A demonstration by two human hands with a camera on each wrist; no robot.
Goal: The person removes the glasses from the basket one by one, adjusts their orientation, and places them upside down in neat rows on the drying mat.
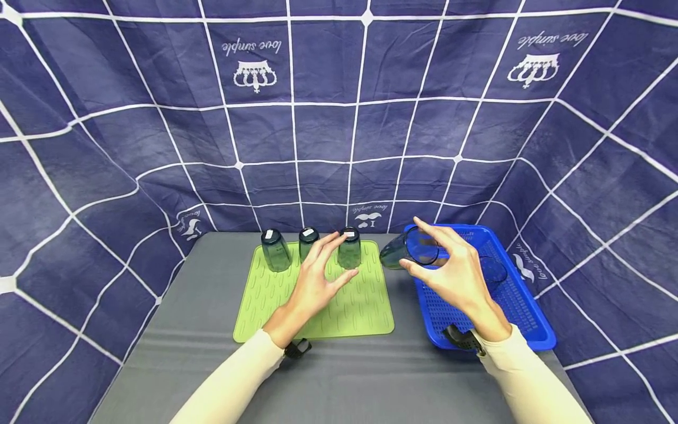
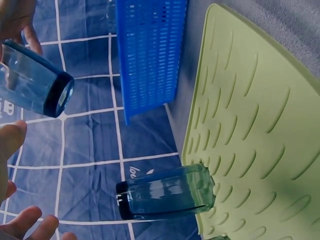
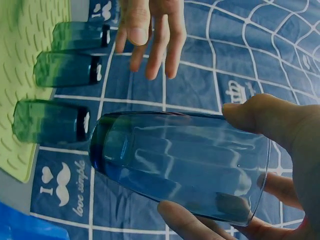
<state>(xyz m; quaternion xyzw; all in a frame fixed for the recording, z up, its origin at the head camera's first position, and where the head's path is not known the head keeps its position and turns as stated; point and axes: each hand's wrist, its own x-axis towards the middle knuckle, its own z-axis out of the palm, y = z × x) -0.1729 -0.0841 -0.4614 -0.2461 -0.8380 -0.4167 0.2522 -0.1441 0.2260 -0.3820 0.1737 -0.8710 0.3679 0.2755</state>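
My right hand (image 1: 459, 272) holds a blue-tinted drinking glass (image 3: 175, 160) by its rim end, thumb on one side and fingers on the other. That glass is tilted, its thick base pointing left, in the air between the green mat (image 1: 349, 312) and the blue basket. Along the mat's far edge stand three similar glasses, base up with small white labels: a left one (image 1: 276, 252), a middle one (image 1: 307, 240) partly hidden by my left hand, and a right one (image 1: 349, 254). My left hand (image 1: 312, 282) hovers over the mat, fingers spread and holding nothing.
The blue plastic basket (image 1: 535, 318) stands on the right of the grey table (image 1: 201, 306), with another clear glass (image 1: 494, 268) inside. Dark blue cloth (image 1: 328, 135) with white lines hangs behind and at both sides.
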